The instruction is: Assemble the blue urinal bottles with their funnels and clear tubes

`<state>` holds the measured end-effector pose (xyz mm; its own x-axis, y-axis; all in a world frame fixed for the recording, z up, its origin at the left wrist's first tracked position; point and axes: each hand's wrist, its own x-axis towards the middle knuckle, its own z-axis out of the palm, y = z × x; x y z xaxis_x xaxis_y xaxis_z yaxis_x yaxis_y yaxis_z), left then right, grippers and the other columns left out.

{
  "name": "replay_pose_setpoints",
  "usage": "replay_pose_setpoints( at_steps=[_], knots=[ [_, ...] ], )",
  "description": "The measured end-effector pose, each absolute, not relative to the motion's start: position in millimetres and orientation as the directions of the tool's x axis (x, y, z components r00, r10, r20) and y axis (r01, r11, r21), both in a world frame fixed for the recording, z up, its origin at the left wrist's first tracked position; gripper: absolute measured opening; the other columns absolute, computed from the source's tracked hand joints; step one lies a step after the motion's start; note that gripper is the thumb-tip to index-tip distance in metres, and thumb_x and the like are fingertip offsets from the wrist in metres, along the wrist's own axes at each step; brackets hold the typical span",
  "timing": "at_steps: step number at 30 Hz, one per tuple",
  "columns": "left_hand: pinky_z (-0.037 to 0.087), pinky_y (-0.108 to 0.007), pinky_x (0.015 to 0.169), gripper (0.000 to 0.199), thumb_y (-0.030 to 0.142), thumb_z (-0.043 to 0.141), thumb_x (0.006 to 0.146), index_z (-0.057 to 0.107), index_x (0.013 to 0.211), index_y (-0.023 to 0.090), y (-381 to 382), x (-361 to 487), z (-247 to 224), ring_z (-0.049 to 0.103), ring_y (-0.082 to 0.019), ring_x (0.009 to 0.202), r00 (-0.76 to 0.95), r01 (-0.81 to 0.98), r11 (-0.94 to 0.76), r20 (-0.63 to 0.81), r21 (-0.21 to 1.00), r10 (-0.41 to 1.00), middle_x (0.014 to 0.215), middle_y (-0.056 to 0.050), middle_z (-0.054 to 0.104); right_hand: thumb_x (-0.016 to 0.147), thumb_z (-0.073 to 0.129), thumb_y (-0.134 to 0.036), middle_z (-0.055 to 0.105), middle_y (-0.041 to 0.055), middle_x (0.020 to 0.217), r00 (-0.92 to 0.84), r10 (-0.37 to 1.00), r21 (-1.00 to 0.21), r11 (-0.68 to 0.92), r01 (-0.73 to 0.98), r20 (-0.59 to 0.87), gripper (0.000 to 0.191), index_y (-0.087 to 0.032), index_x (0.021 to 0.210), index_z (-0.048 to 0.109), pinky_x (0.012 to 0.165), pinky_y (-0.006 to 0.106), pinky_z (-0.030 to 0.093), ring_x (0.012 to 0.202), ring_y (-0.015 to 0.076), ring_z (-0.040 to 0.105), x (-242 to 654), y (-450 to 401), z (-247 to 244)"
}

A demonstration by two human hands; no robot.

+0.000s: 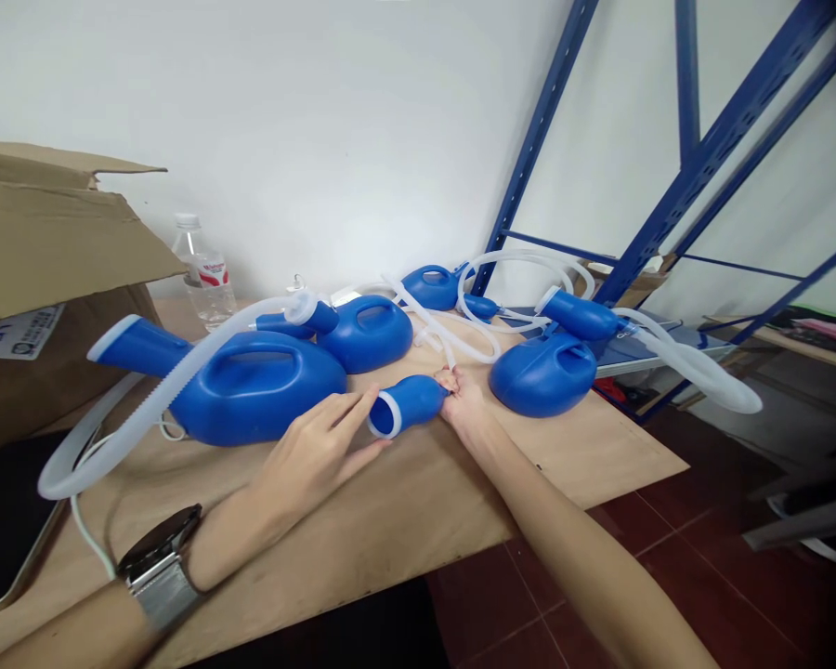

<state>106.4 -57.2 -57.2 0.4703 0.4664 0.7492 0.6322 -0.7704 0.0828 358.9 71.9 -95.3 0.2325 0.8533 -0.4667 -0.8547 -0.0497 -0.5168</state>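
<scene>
A blue funnel-shaped piece [418,401] with a white rim lies on its side above the wooden table [418,502], its wide mouth facing left. My left hand [320,441] is beside that mouth, fingers stretched and apart, fingertips at the white rim. My right hand [463,400] has its fingers closed round the narrow end, where a translucent hose [448,346] comes in from behind. Left of my hands stands a large blue bottle [265,386] with a handle; another blue bottle [372,334] is behind it, and a third [542,376] is to the right.
A cardboard box [48,232] and a clear water bottle [207,279] are at the left. A black tray-like object [14,520] lies near the left edge. Further blue bottle [428,288] at the back. Blue metal shelving [543,121] rises behind; the table edge drops to red floor tiles.
</scene>
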Motion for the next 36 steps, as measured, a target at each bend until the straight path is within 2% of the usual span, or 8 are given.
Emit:
replay_pose_setpoints(
  at_steps=[4, 7, 9, 11, 18, 25, 32, 36],
  knots=[
    [0.064, -0.035, 0.071, 0.047, 0.04, 0.063, 0.104, 0.059, 0.147, 0.022, -53, 104, -68, 0.077, -0.026, 0.085, 0.457, 0.603, -0.784, 0.743, 0.145, 0.489, 0.103, -0.009, 0.078, 0.101, 0.068, -0.04, 0.066, 0.0112, 0.135, 0.218, 0.854, -0.504, -0.058, -0.862, -0.472, 0.041, -0.018, 0.136, 0.063, 0.094, 0.047, 0.061, 0.113, 0.0252, 0.069, 354, 66, -93],
    [0.061, -0.031, 0.065, 0.044, 0.037, 0.064, 0.103, 0.06, 0.145, 0.022, -51, 102, -72, 0.075, -0.022, 0.075, 0.452, 0.589, -0.783, 0.722, 0.199, 0.524, 0.095, -0.006, 0.078, 0.107, 0.06, -0.032, 0.069, 0.0024, 0.094, 0.189, 0.864, -0.493, -0.076, -0.867, -0.467, 0.019, -0.015, 0.11, 0.066, 0.065, 0.026, 0.059, 0.073, 0.0117, 0.066, 351, 61, -86],
    [0.063, -0.032, 0.069, 0.044, 0.036, 0.066, 0.102, 0.06, 0.144, 0.023, -51, 103, -71, 0.077, -0.023, 0.08, 0.443, 0.578, -0.785, 0.721, 0.224, 0.532, 0.103, -0.008, 0.079, 0.111, 0.047, -0.024, 0.047, -0.0079, 0.06, 0.172, 0.872, -0.485, -0.084, -0.87, -0.458, 0.03, -0.017, 0.083, 0.056, 0.043, 0.015, 0.041, 0.044, 0.005, 0.042, 349, 57, -81],
    [0.064, -0.033, 0.074, 0.044, 0.034, 0.068, 0.1, 0.06, 0.143, 0.024, -52, 107, -69, 0.079, -0.025, 0.09, 0.425, 0.571, -0.778, 0.716, 0.262, 0.553, 0.113, -0.009, 0.08, 0.113, 0.037, -0.021, 0.025, -0.0125, 0.049, 0.157, 0.883, -0.48, -0.086, -0.873, -0.443, 0.041, -0.021, 0.072, 0.041, 0.034, 0.013, 0.027, 0.035, 0.0042, 0.024, 345, 53, -75],
    [0.065, -0.045, 0.09, 0.064, 0.039, 0.07, 0.095, 0.049, 0.153, 0.019, -61, 126, -65, 0.076, -0.033, 0.11, 0.447, 0.685, -0.669, 0.558, 0.288, 0.699, 0.135, -0.016, 0.072, 0.112, 0.04, -0.026, 0.022, -0.0136, 0.046, 0.075, 0.927, -0.487, -0.123, -0.865, -0.368, 0.039, -0.023, 0.074, 0.042, 0.033, 0.013, 0.028, 0.032, 0.0049, 0.023, 326, 37, -69],
    [0.063, -0.043, 0.077, 0.048, 0.033, 0.064, 0.096, 0.059, 0.141, 0.015, -66, 128, -58, 0.076, -0.032, 0.09, 0.471, 0.749, -0.637, 0.529, 0.182, 0.706, 0.106, -0.013, 0.076, 0.114, 0.033, -0.025, 0.022, -0.0137, 0.047, 0.053, 0.945, -0.517, -0.129, -0.846, -0.322, 0.042, -0.021, 0.075, 0.046, 0.033, 0.011, 0.027, 0.032, 0.0036, 0.021, 323, 27, -62],
    [0.059, -0.04, 0.07, 0.041, 0.041, 0.067, 0.091, 0.072, 0.125, 0.018, -65, 139, -38, 0.076, -0.031, 0.078, 0.306, 0.748, -0.526, 0.494, 0.404, 0.814, 0.088, -0.008, 0.079, 0.112, 0.044, -0.031, 0.022, -0.0141, 0.049, 0.109, 0.948, -0.554, -0.079, -0.828, -0.299, 0.037, -0.022, 0.076, 0.044, 0.035, 0.012, 0.031, 0.032, 0.0036, 0.021, 321, 35, -48],
    [0.059, -0.039, 0.069, 0.038, 0.044, 0.068, 0.09, 0.075, 0.118, 0.02, -64, 142, -31, 0.077, -0.031, 0.076, 0.257, 0.774, -0.467, 0.462, 0.428, 0.849, 0.084, -0.007, 0.079, 0.112, 0.043, -0.028, 0.022, -0.0138, 0.049, 0.151, 0.927, -0.561, -0.073, -0.825, -0.343, 0.038, -0.022, 0.075, 0.044, 0.035, 0.013, 0.032, 0.032, 0.0037, 0.022, 323, 45, -48]
  ],
)
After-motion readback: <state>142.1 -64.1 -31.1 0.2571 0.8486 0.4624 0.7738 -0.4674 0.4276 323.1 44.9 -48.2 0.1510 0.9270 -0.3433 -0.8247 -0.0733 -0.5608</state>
